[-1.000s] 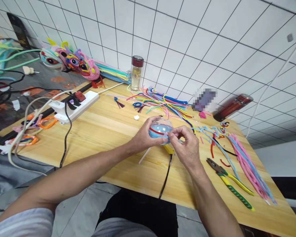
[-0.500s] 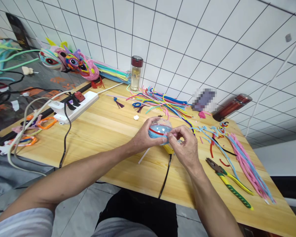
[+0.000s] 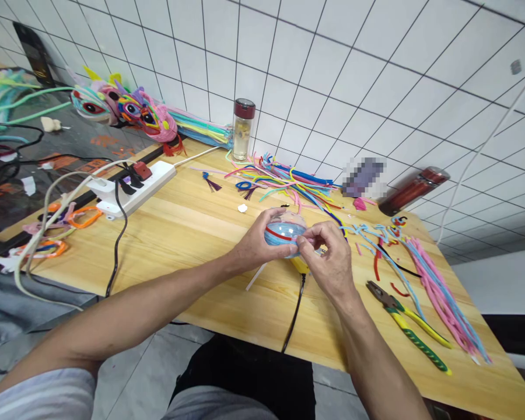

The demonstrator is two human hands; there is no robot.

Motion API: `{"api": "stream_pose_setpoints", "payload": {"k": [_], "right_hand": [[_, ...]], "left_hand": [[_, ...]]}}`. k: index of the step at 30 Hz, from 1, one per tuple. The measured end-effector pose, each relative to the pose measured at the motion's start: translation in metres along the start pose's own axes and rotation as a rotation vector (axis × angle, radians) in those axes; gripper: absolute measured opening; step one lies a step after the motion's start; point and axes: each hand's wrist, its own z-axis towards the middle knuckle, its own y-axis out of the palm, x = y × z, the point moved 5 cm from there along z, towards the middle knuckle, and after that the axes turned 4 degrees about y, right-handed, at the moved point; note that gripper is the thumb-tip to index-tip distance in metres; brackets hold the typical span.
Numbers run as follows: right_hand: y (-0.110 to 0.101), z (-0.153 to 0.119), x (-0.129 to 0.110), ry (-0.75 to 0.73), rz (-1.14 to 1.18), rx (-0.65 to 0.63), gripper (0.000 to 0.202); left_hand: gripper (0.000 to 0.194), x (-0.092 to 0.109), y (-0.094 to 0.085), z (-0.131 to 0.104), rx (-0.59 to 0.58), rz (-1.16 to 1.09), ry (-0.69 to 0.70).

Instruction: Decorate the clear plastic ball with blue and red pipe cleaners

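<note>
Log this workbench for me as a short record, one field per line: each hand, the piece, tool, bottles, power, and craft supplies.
Left hand: cupped around the rounded piece
Right hand: fingertips at its right edge; anything pinched is unclear
Piece: shiny, mostly blue, red stripe
Tool: pliers, yellow-green handles, lying right of the right forearm
Bottles: clear bottle, red-brown lid; dark red flask; both near the wall
Power: white power strip, left side, plugs inserted
Supplies: multicolored strands beyond the hands; pink-and-blue bundle at right

Head cam, fwd/dn over tbl (image 3: 188, 221), close.
</note>
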Motion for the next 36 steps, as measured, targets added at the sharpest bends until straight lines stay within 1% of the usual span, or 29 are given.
{"api": "stream_pose_setpoints", "payload": {"k": [8, 25, 36], "right_hand": [[0.0005, -0.0004, 0.002, 0.004, 0.02, 0.005, 0.01], [0.0019, 0.0001, 0.0055, 0.047, 0.039, -0.015, 0.009], [0.0021, -0.0003, 0.0039, 0.042, 0.052, 0.009, 0.01]], "left_hand": [[0.092, 0.0059, -0.0008, -0.0005, -0.007, 0.015, -0.004], [0.093, 0.0039, -0.0001, -0.0006, -0.02, 0.003, -0.019], [0.091, 0.0016, 0.0006, 0.0002, -0.026, -0.044, -0.011]]}}
